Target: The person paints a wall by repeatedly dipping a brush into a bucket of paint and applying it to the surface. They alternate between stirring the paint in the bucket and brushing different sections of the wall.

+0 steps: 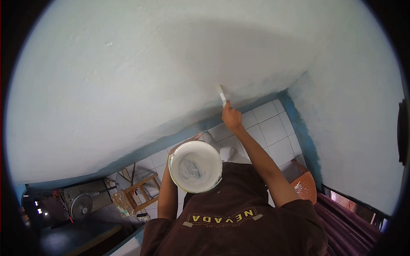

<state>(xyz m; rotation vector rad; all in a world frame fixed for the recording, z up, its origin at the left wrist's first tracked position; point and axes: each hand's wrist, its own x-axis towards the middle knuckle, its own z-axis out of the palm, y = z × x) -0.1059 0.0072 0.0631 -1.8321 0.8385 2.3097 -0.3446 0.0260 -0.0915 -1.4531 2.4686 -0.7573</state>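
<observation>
My right hand (232,117) is closed around the handle of a paintbrush (220,91), its light bristles against or very near the white wall (128,77). A white paint bucket (195,147) is held in front of my body by my left hand (194,137), whose fingers show only in part past the far rim. Grey-white paint streaks mark the bucket's bottom. Along the wall's lower edge runs a band of blue paint (171,133), partly covered by white above it.
White floor tiles (273,128) lie below, meeting a second wall (354,98) at the right corner. An orange plastic chair (302,187) and a purple curtain (341,219) are at right. A wooden ladder-like frame (139,192) and a fan (81,206) stand at left.
</observation>
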